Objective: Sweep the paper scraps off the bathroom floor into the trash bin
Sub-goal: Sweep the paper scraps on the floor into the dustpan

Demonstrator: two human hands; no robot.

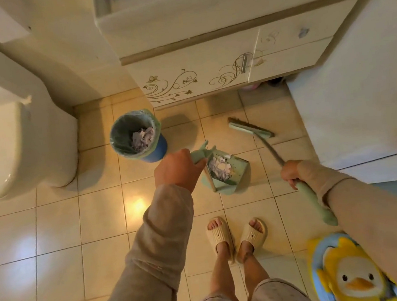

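Hands came first in the view: the left hand (178, 170) was wrapped around the handle of a pale green dustpan (227, 173), and the right hand (291, 172) was clenched on the broom (252, 128) handle, its head resting on the tiles. Crumpled paper scraps (220, 170) lay heaped in the pan; they looked feather-light, soft and likely to spill, so the pan probably wanted a level carry by its handle. Beyond stood the blue trash bin (138, 137), lined, paper already inside, beside the toilet (16, 137).

Dustpan handle (199, 155) mostly hidden inside left hand (178, 170); duck-print mat (345, 272) below right hand (292, 172) cropped by bottom edge.
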